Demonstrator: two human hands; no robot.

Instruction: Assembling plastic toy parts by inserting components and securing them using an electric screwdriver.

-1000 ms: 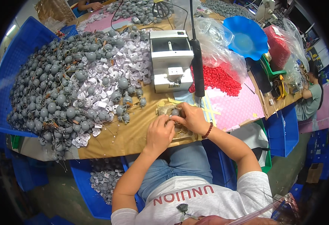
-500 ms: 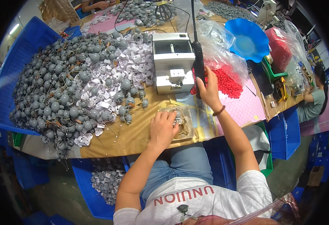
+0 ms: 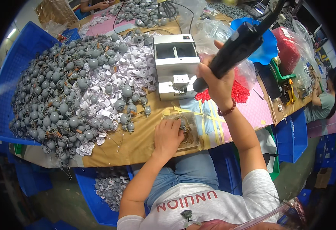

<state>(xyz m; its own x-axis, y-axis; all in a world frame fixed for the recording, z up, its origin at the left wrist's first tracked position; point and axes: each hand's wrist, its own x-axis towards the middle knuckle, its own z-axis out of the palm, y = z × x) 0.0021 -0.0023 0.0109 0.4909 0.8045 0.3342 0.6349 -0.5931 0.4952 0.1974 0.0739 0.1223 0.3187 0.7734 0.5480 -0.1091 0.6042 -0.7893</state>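
Heaps of grey round parts (image 3: 56,96) fill the left of our surface (image 3: 137,142), spilling against a blue crate (image 3: 7,76), with white plastic pieces (image 3: 110,80) mixed in toward the middle. Below the edge, another blue bin (image 3: 99,191) holds a smaller lot of grey parts. Our left hand (image 3: 167,136) lies fingers-down on a small part in the shallow fixture tray (image 3: 189,130), pressing it in place; whether the fingers pinch it we cannot tell. Behind the tray stands a white box-shaped machine (image 3: 175,63). Our right hand (image 3: 216,82) is closed around a black hanging power screwdriver (image 3: 237,46), held up and tilted, its tip above the surface and apart from the tray. Red small pieces (image 3: 239,92) lie in a clear bag beside it, with a blue wavy bowl (image 3: 260,46) beyond. We judge the piece seated but not yet fastened, and the big heap is mostly unworked.
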